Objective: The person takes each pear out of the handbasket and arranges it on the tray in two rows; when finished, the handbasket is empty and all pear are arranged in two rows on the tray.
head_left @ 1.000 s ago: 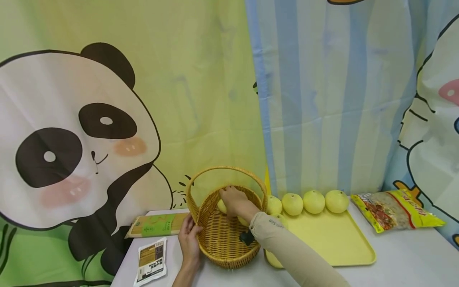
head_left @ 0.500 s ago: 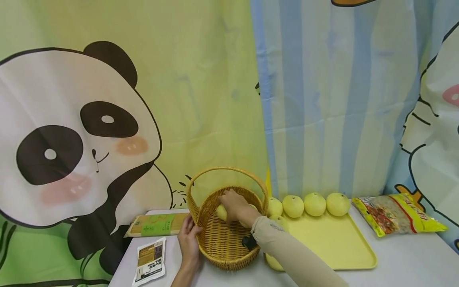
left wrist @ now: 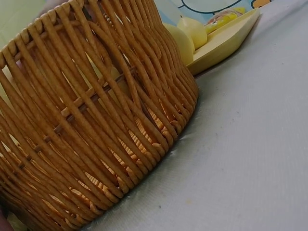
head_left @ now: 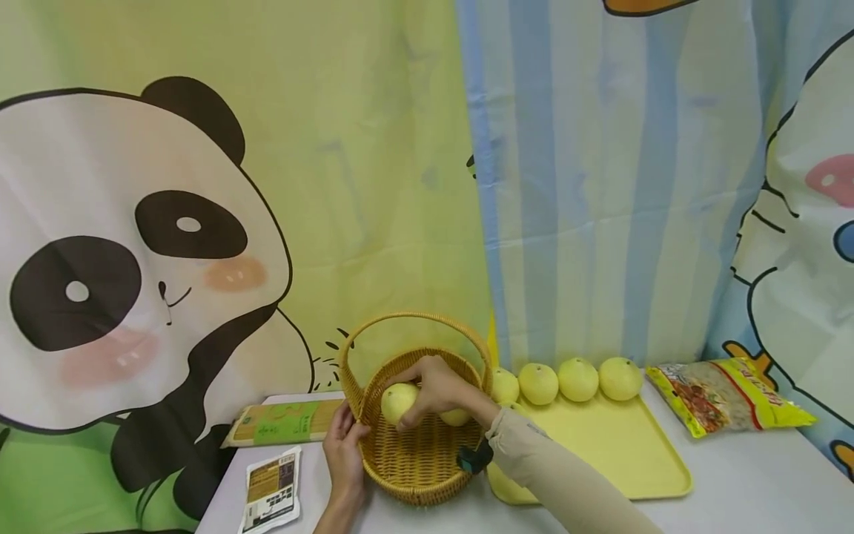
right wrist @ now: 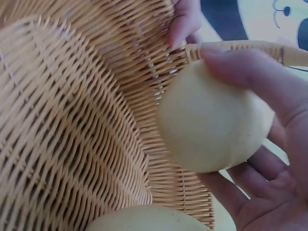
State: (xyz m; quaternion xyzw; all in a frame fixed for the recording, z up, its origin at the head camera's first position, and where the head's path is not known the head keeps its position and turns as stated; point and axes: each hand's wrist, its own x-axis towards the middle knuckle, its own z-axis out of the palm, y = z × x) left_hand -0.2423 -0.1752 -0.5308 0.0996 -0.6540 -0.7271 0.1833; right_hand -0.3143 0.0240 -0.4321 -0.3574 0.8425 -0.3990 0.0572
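My left hand (head_left: 345, 449) grips the left rim of a round wicker basket (head_left: 416, 456) near the foot of its tall handle, thumb over the edge. Inside the basket, my right hand (head_left: 437, 384) holds a round, pale yellow fruit (head_left: 398, 403). The right wrist view has the thumb on one side of this fruit (right wrist: 214, 120) and the fingers curled round the other, close to the basket wall. Below it, a second fruit (right wrist: 149, 221) lies in the basket, partly behind my right wrist in the head view. The basket wall (left wrist: 106, 96) fills most of the left wrist view.
Right of the basket is a yellow tray (head_left: 620, 452), with a row of similar fruits (head_left: 578, 380) along its back edge. A yellow food bag (head_left: 727, 397) lies beyond. Left are a noodle-like packet (head_left: 287, 423) and a white pouch (head_left: 270, 491). Printed curtains (head_left: 373, 185) hang behind.
My right hand has turned and moved left and toward me with the fruit, which now shows more fully. The left hand keeps its grip on the basket rim.
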